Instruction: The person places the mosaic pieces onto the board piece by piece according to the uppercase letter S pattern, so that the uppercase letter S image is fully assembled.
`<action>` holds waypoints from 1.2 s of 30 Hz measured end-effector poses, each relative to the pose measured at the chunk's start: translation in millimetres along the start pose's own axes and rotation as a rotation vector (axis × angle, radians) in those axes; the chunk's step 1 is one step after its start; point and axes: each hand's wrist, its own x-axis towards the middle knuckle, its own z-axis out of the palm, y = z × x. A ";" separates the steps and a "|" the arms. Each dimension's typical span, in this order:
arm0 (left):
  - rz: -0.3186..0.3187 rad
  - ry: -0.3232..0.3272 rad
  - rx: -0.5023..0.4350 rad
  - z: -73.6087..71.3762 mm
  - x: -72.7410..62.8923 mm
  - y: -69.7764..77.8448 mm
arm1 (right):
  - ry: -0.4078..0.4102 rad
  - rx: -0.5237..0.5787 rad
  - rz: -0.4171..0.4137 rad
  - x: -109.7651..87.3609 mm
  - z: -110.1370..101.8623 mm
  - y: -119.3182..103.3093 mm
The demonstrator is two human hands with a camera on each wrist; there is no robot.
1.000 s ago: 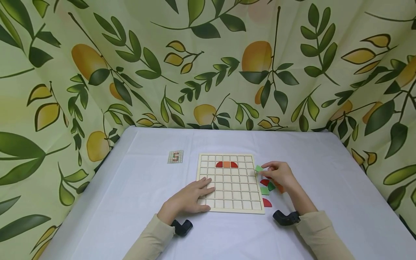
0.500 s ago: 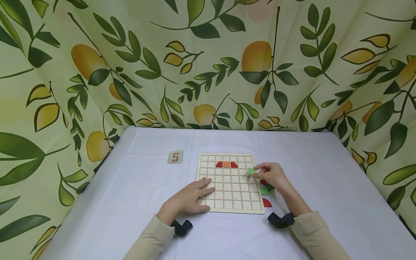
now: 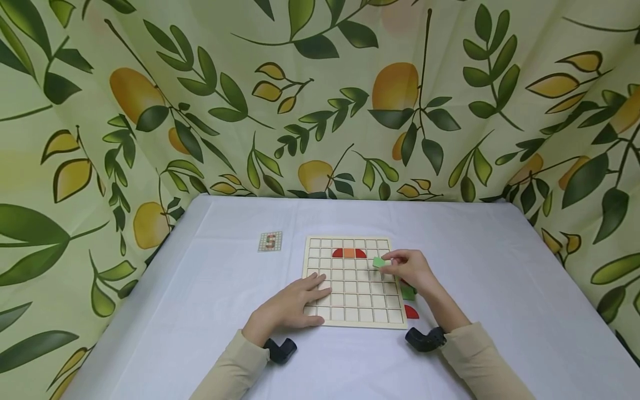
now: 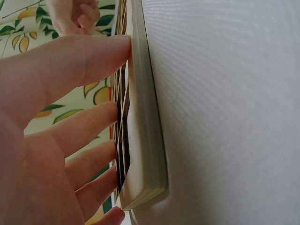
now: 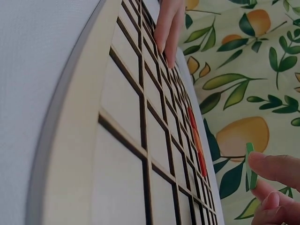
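My right hand pinches a light green square tile between thumb and fingertips, over the right part of a wooden grid board. In the right wrist view the green tile appears edge-on, raised above the board. Spread on the board's lower left part, my left hand rests with straight fingers. The left wrist view has its thumb at the board's edge. In the second row sit an orange square and a red quarter-round tile on its left, another on its right.
Beside the board's right edge lie a green tile and a red quarter-round tile; my right hand hides other pieces there. A small pattern card lies left of the board on the white tablecloth. A leaf-print curtain surrounds the table.
My right hand has carried the light green tile leftward from beside the board to over its right columns. My left hand has stayed in place.
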 end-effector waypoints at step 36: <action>-0.003 -0.010 -0.010 -2.4 -0.6 2.8 | -0.092 0.083 -0.109 14.3 37.7 -7.7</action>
